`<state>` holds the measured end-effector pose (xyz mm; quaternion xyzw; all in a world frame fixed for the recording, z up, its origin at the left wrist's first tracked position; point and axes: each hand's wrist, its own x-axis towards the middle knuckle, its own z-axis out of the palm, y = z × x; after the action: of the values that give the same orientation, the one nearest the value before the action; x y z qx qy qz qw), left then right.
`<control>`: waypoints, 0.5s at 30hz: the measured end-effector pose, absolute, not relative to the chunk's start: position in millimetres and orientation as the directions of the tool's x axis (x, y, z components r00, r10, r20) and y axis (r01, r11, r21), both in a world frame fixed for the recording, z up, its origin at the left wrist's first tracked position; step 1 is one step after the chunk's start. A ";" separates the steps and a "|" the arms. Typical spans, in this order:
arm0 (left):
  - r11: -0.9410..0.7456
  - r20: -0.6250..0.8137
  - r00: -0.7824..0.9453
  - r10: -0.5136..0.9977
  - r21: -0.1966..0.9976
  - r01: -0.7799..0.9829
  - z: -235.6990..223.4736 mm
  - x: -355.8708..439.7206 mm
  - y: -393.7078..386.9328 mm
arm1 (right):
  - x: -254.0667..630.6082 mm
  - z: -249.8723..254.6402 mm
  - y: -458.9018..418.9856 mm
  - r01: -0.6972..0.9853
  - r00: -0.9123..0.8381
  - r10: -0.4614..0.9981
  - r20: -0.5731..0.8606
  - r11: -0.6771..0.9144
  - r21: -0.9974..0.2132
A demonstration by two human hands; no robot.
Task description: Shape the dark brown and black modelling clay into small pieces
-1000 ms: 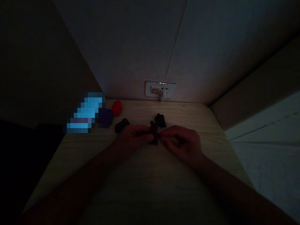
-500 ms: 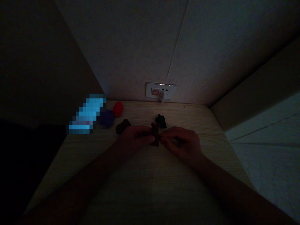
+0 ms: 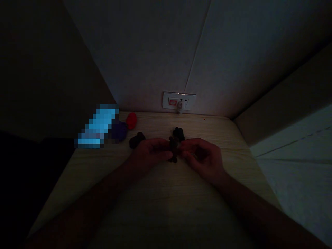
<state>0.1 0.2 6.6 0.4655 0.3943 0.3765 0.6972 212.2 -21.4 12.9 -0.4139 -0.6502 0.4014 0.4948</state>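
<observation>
A dimly lit room, probably in a home, is suggested: a wood-grained table [image 3: 168,197] is seen beneath the fingers [image 3: 163,156], and beyond them a wall [image 3: 147,52], fitted with a socket [image 3: 177,96].

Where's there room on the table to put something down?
Bare wood shows on the table between the forearms, and at back right between the wall and the right hand. Crowded: back left, with the red lump and purple lump; the middle, where the left hand holds a brown piece near a black lump.
</observation>
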 end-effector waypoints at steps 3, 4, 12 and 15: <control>0.279 -0.206 0.371 0.906 0.948 -0.155 6.6 1.0 0.1 | 209.5 12.8 -20.6 0.057 -0.222 0.944 0.244 0.263 -0.963; 0.272 -0.202 0.368 0.908 0.951 -0.147 7.3 1.5 0.0 | 208.4 12.6 -20.6 0.036 -0.243 0.944 0.223 0.238 -0.971; 0.214 -0.165 0.381 0.910 0.973 -0.088 11.9 2.7 -2.8 | 208.6 5.8 -16.1 -0.039 -0.212 0.968 0.137 0.132 -0.990; 0.234 -0.174 0.395 0.902 0.966 -0.110 11.4 3.8 -4.6 | 211.5 2.7 -11.1 -0.086 -0.199 0.973 0.120 0.104 -0.991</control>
<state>3.8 -4.6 11.4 0.4922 0.4025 0.3750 0.6746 211.5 -11.1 2.7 -0.3979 -0.5568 0.5380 0.4921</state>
